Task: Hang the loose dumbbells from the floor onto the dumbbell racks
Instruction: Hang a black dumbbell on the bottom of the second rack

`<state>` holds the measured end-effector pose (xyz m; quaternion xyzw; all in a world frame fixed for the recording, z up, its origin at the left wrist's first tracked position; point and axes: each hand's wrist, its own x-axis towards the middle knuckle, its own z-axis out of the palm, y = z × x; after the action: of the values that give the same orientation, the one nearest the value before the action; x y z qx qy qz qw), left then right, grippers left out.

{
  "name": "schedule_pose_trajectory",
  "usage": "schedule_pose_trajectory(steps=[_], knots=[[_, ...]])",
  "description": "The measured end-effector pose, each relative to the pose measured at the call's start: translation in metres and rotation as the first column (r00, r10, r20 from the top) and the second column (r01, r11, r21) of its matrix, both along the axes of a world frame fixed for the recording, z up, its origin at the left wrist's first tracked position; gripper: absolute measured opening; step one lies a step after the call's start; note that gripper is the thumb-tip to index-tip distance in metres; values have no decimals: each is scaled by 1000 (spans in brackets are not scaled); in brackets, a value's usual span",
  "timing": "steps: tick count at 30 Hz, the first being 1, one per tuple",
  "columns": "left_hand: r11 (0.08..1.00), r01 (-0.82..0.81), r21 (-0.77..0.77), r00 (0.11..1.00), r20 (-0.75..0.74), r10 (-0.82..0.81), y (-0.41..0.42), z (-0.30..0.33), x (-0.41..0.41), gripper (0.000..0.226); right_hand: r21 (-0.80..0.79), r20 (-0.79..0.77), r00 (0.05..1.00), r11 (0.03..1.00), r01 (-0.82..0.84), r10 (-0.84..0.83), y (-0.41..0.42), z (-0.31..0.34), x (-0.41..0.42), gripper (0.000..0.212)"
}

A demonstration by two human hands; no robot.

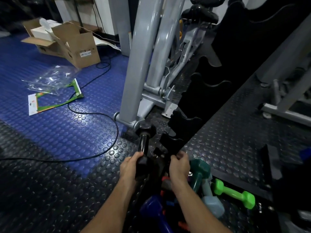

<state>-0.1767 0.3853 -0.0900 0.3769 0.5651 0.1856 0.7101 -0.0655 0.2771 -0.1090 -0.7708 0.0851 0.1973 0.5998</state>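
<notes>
**Black dumbbell held at the foot of the rack**

The left hand (129, 167) grips the near head of a black dumbbell (143, 142), just left of the black dumbbell rack (198, 101). The right hand (179, 166) grasps the rack's lower edge. Green (234, 195), teal (200, 170) and blue dumbbells (152, 209) lie on the floor (58, 182).

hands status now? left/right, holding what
Left hand: fingers curled round the near head of the black dumbbell.
Right hand: fingers curled, gripping the lower edge of the black dumbbell rack.
</notes>
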Motion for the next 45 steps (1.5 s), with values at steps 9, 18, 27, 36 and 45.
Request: schedule_pose_trajectory(steps=[9,18,27,36,45], knots=[[984,146,104,986,70,-154,17,-16,51,57,19,139,978,987,-158,154,7,-5,25,41],[940,268,213,960,22,-279,20,-28,58,64,27,109,967,972,-233,229,-4,-11,30,49],[753,506,421,854,-123,-505,9,-41,64,59,-26,119,963,971,-238,240,-6,-18,34,38],[714,578,396,816,-244,-525,4,-56,67,102,-303,157,908,894,-330,388,-25,14,53,35],[772,540,335,837,-304,-454,-10,-51,53,117,-512,205,892,821,-252,402,-55,34,59,29]])
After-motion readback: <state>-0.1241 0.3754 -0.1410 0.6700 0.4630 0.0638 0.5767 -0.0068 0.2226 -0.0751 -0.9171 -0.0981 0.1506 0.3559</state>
